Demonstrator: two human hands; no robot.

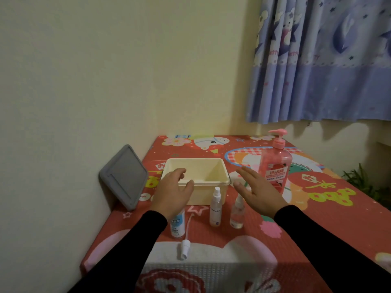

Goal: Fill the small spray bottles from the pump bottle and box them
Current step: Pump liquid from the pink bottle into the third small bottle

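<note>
Three bottles point(215, 208) at lower centre look light and slick; we'd grip mid-body. Our left hand point(172, 192) and right hand point(257, 190) hover open, holding nothing.

Both hands out ahead, palms down: left point(172, 192) loosely curled, right point(259, 190) fingers spread.

There is just one camera, worn on the person's head. It looks forward and down at the desk point(317, 208) from close by. The left hand point(172, 192) and right hand point(259, 190) reach out from the bottom of the picture. Past the fingers point(243, 172) it sees a wall point(105, 70) and a curtain point(321, 60).
</note>
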